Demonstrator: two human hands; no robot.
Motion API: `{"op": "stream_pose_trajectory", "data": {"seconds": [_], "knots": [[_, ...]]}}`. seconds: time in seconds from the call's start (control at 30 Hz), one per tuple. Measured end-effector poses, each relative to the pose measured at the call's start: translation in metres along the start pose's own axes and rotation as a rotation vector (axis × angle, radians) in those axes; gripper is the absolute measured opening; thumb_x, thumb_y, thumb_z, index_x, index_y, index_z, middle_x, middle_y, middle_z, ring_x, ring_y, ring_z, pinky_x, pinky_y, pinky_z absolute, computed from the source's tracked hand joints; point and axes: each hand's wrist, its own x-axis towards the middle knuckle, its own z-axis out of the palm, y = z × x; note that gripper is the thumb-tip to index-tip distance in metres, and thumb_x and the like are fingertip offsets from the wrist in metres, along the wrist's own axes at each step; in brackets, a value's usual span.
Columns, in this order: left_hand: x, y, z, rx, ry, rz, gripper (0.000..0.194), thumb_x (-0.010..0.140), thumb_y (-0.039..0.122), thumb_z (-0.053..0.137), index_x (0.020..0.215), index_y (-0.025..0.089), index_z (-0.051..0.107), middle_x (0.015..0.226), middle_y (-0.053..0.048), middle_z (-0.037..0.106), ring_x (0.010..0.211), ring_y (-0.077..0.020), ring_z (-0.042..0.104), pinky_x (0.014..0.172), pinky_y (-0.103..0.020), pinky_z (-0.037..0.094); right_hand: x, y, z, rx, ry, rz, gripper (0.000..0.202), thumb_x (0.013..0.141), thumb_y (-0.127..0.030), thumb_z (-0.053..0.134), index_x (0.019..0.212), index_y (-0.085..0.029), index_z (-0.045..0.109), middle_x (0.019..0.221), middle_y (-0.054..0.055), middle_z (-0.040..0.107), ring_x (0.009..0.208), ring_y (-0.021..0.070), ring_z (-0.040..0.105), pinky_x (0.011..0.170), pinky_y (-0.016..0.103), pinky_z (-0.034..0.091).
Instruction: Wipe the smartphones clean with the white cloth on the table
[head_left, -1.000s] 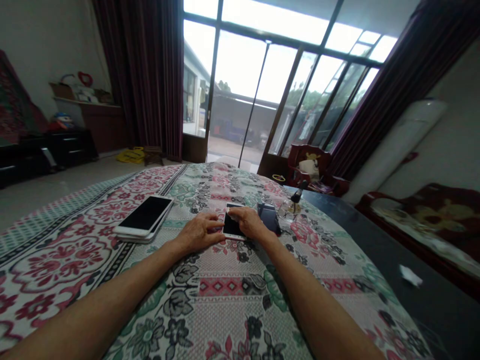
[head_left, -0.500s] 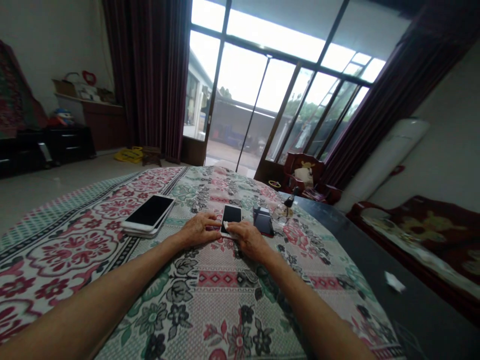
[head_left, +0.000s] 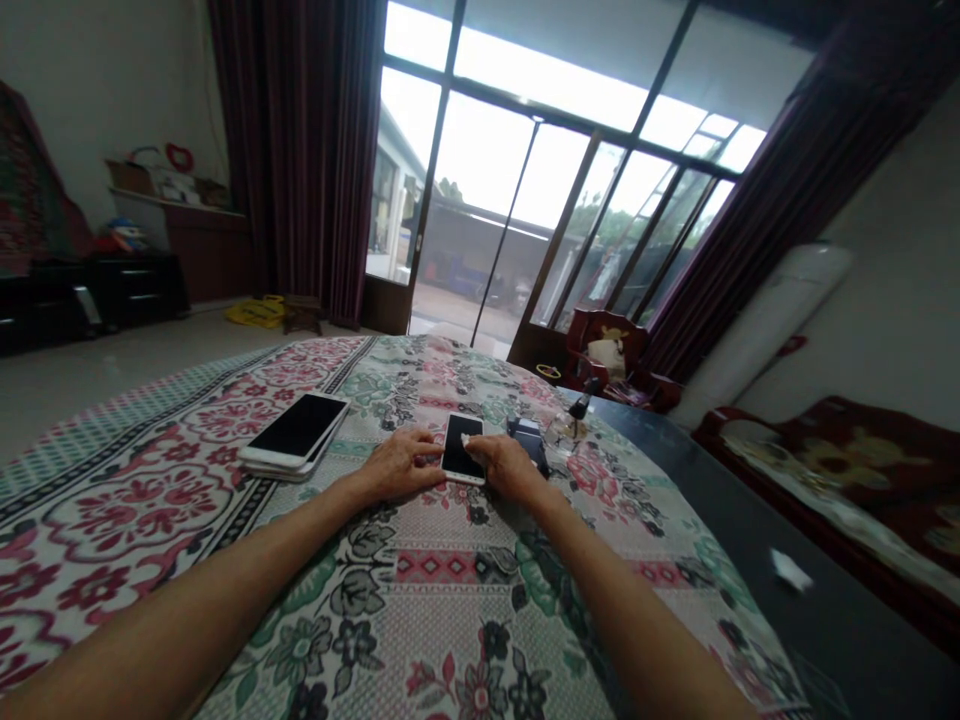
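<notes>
A white smartphone (head_left: 454,458) with a dark screen lies flat on the patterned tablecloth. My left hand (head_left: 401,464) rests beside it, fingers stretched and apart, their tips against its left edge. Over the screen's right side is my right hand (head_left: 506,465), its fingers pinched on a small white tissue (head_left: 466,440) that touches the glass. Part of the phone's right edge is hidden by that hand. To the left, a large white tablet (head_left: 298,428) lies on top of another white device (head_left: 281,472). Just right of my right hand sits a dark phone (head_left: 529,436), partly covered.
A clear glass dish (head_left: 566,432) with a dark-handled item (head_left: 582,400) stands behind on the right. The floral tablecloth (head_left: 439,610) covers the round table. A dark surface (head_left: 739,520) at the right bears a crumpled white paper (head_left: 790,570). Beyond is a wooden chair (head_left: 600,335).
My right hand has slid the tissue up and slightly right across the phone's screen, uncovering the lower end. My left hand stays at the left edge.
</notes>
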Motion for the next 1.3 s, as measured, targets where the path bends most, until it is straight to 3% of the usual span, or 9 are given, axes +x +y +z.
{"op": "stream_pose_trajectory", "data": {"seconds": [0.2, 0.4, 0.53, 0.83, 1.03, 1.3], "knots": [[0.0, 0.002, 0.0, -0.016, 0.009, -0.037, 0.033, 0.074, 0.041, 0.064, 0.103, 0.027, 0.072, 0.112, -0.006, 0.065, 0.101, -0.025, 0.059, 0.09, -0.038, 0.046, 0.04, 0.015, -0.004, -0.169, -0.069, 0.09, 0.027, 0.078, -0.009, 0.049, 0.09, -0.019, 0.071, 0.086, 0.006, 0.07, 0.08, 0.0182, 0.06, 0.065, 0.024, 0.034], [0.0, 0.001, 0.0, -0.008, -0.002, -0.038, 0.032, 0.075, 0.043, 0.064, 0.102, 0.028, 0.072, 0.111, -0.005, 0.064, 0.1, -0.0244, 0.058, 0.089, -0.038, 0.046, 0.073, 0.019, 0.009, -0.108, -0.024, 0.121, 0.042, 0.077, -0.005, 0.047, 0.109, -0.023, 0.068, 0.103, 0.006, 0.07, 0.091, 0.0186, 0.061, 0.071, 0.023, 0.037], [0.0, -0.001, 0.001, 0.009, -0.004, -0.031, 0.034, 0.076, 0.045, 0.064, 0.103, 0.027, 0.071, 0.113, -0.005, 0.063, 0.103, -0.025, 0.057, 0.09, -0.038, 0.045, 0.082, 0.011, 0.02, -0.089, -0.002, 0.078, 0.039, 0.078, -0.005, 0.045, 0.106, -0.023, 0.068, 0.104, 0.006, 0.069, 0.093, 0.0172, 0.06, 0.075, 0.022, 0.038], [-0.002, -0.001, 0.006, 0.028, 0.042, -0.086, 0.038, 0.073, 0.044, 0.067, 0.1, 0.018, 0.066, 0.11, -0.01, 0.063, 0.102, -0.0275, 0.057, 0.09, -0.04, 0.045, 0.057, 0.0, 0.028, 0.04, 0.097, -0.058, 0.038, 0.077, -0.003, 0.045, 0.101, -0.021, 0.068, 0.099, 0.004, 0.069, 0.095, 0.0172, 0.058, 0.081, 0.023, 0.038], [-0.003, -0.002, 0.009, -0.006, 0.147, -0.084, 0.047, 0.067, 0.041, 0.073, 0.107, 0.018, 0.063, 0.117, -0.011, 0.061, 0.11, -0.0281, 0.055, 0.096, -0.04, 0.043, 0.033, -0.012, 0.032, 0.145, 0.141, -0.084, 0.035, 0.079, -0.005, 0.047, 0.102, -0.022, 0.068, 0.104, 0.003, 0.069, 0.097, 0.0175, 0.058, 0.086, 0.024, 0.038], [-0.005, -0.002, 0.012, 0.021, 0.184, -0.071, 0.05, 0.066, 0.042, 0.075, 0.107, 0.015, 0.064, 0.115, -0.012, 0.063, 0.109, -0.0285, 0.057, 0.097, -0.039, 0.043, 0.01, -0.026, 0.036, 0.192, 0.172, -0.083, 0.029, 0.081, -0.01, 0.053, 0.101, -0.024, 0.068, 0.105, 0.002, 0.069, 0.098, 0.0191, 0.057, 0.087, 0.027, 0.038]]}}
